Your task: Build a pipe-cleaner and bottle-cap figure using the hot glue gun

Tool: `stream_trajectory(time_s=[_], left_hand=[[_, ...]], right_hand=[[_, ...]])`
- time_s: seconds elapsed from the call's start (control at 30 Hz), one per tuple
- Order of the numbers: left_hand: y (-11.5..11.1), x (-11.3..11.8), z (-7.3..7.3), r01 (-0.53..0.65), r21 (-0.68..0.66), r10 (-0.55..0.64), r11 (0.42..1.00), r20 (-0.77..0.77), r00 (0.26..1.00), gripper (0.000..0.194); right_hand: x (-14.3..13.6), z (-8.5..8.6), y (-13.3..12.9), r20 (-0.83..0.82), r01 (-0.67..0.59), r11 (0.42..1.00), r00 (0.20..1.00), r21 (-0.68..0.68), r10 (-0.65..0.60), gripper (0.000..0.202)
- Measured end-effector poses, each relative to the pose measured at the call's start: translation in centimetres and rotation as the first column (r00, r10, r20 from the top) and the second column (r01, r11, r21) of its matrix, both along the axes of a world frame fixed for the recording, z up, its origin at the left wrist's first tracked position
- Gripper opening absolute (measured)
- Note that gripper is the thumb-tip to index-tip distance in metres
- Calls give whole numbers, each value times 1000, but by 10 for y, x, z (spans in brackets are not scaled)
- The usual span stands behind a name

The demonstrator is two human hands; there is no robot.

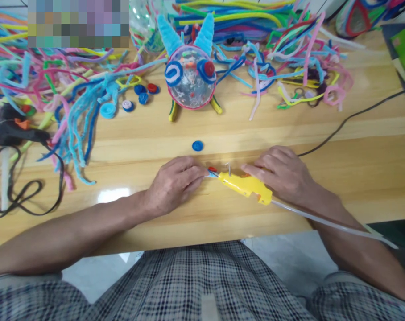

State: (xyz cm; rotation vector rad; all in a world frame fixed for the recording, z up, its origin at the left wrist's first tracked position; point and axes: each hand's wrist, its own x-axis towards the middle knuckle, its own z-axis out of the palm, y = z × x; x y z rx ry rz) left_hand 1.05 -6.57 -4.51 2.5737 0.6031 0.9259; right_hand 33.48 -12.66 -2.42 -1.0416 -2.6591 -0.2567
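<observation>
My left hand (pixel 176 183) has its fingers pinched on a small blue and red piece (pixel 212 170), partly hidden by the fingertips. Right at that piece is the metal nozzle of a yellow hot glue gun (pixel 243 184), with a clear glue stick (pixel 326 222) trailing from its back. My right hand (pixel 282 171) is closed round the gun's far side; its grip is mostly hidden. Just beyond my left hand, a round blue coil (pixel 197 146) lies flat on the table. Farther back stands a clear ball figure (pixel 191 91) with blue fuzzy ears, coiled eyes and yellow feet.
Pipe cleaners (pixel 82 107) in many colours are heaped along the back and left. Small coils (pixel 142 98) lie left of the figure. A black glue gun (pixel 15 125) with its looped cord sits at far left. A black cable (pixel 349 117) runs off right across the wooden table (pixel 138 243).
</observation>
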Motion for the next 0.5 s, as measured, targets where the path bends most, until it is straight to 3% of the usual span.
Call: stream_trajectory(time_s=[0.5], left_hand=[[-1,0,-1,-8,-6,8,1000,9,1000,9]], right_hand=[[-2,-2,1,13,-5,999,1000,-35,6,29]])
